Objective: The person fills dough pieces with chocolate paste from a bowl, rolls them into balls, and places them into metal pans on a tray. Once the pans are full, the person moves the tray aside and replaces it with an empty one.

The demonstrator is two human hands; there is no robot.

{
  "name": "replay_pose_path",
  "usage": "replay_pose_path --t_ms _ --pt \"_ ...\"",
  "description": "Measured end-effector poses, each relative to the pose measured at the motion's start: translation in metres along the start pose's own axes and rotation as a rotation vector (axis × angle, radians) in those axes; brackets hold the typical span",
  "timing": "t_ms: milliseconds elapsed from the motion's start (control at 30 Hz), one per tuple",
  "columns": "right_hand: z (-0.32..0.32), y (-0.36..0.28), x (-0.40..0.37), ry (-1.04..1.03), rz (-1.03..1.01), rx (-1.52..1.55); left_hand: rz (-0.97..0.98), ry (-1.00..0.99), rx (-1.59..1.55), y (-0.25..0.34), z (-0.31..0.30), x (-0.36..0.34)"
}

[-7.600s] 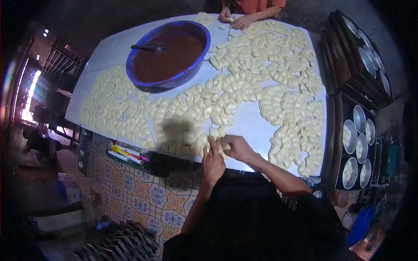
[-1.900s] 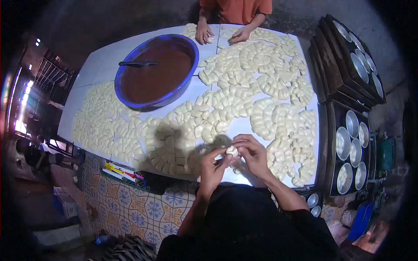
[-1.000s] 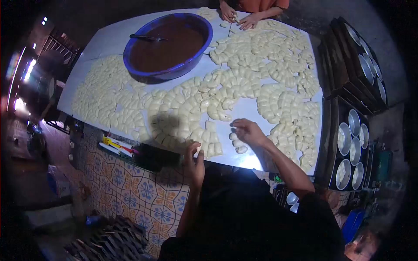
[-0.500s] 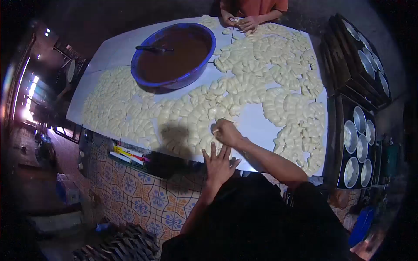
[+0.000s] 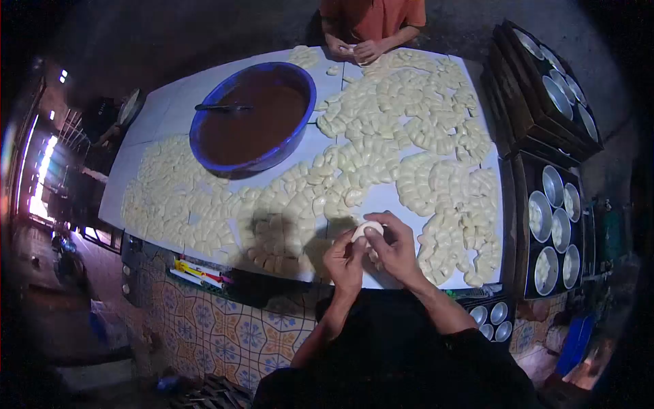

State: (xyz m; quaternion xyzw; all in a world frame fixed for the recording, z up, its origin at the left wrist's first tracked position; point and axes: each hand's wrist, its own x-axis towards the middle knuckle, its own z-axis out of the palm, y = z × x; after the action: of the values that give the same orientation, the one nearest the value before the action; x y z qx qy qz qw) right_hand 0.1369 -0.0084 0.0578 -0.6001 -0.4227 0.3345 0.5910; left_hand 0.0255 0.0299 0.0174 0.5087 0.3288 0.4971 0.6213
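Observation:
A pale piece of dough (image 5: 368, 230) is pinched between my two hands above the near edge of the table. My left hand (image 5: 345, 267) closes on it from the left, its thumb pressed against the dough. My right hand (image 5: 397, 252) grips it from the right with curled fingers and thumb. Many similar dough pieces (image 5: 381, 153) lie in overlapping rows on the white table (image 5: 385, 199) around my hands. Farther back stands a blue basin (image 5: 310, 109) of brown paste (image 5: 259, 126), with a dark-handled utensil (image 5: 223, 107) resting in it.
Across the table a person in an orange shirt (image 5: 381, 20) holds a small pale piece. On the right are stacked dark trays (image 5: 511, 102) with round metal tins (image 5: 545, 218). Coloured-handled tools (image 5: 197, 270) lie below the table's front edge. Another person (image 5: 102, 133) is at the left.
My right hand has lifted from the table surface, and my left hand has come up from its spread position. Both now hold one dough piece together. The camera view has shifted.

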Motion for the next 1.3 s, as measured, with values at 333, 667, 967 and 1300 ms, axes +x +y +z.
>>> replay_pose_path --t_ms 333,667,967,1300 --pt "-0.012 0.022 0.052 -0.407 -0.070 0.233 -0.671 -0.048 -1.108 0.008 0.011 0.037" --pt "-0.008 0.056 0.109 -0.298 0.018 0.403 0.085 0.083 0.667 -0.004 -0.089 0.338" --pt "-0.003 0.100 0.095 -0.233 0.132 0.499 -0.204 -0.149 1.165 0.043 -0.077 0.311" --pt "0.004 0.071 0.064 0.013 0.669 0.589 -0.610 0.063 -0.403 -0.015 -0.028 0.086"
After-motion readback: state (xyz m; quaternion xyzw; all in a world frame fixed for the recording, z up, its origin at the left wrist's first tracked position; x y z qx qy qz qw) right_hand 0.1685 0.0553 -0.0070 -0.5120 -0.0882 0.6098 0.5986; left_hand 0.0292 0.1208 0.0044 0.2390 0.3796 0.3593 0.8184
